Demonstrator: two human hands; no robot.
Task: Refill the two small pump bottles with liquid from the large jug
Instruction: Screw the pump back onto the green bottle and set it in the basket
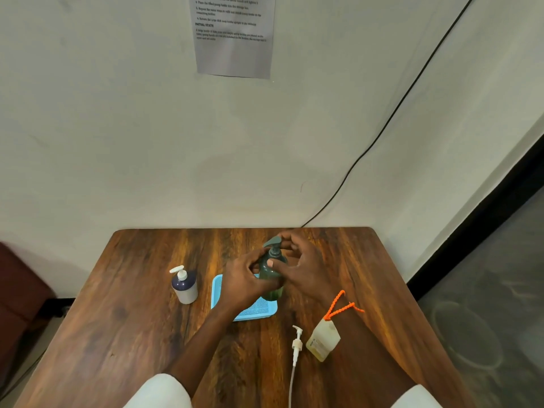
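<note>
A green pump bottle (272, 285) is held upright over the blue tray (262, 310) at the table's middle. My left hand (245, 279) grips its body. My right hand (303, 265) curls round its neck and grey-green pump head, thumb on the shoulder. A white and dark pump bottle (185, 285) stands to the left of the tray. The large jug (323, 340), pale with yellowish liquid and an orange cord, stands at the right near my right forearm. Its white pump with a long tube (295, 348) lies on the table beside it.
The wooden table (132, 334) butts against a pale wall. A black cable (382, 128) runs down the wall to the table's back right corner. A printed sheet (234, 33) hangs on the wall. A dark red seat (20, 290) is at the left.
</note>
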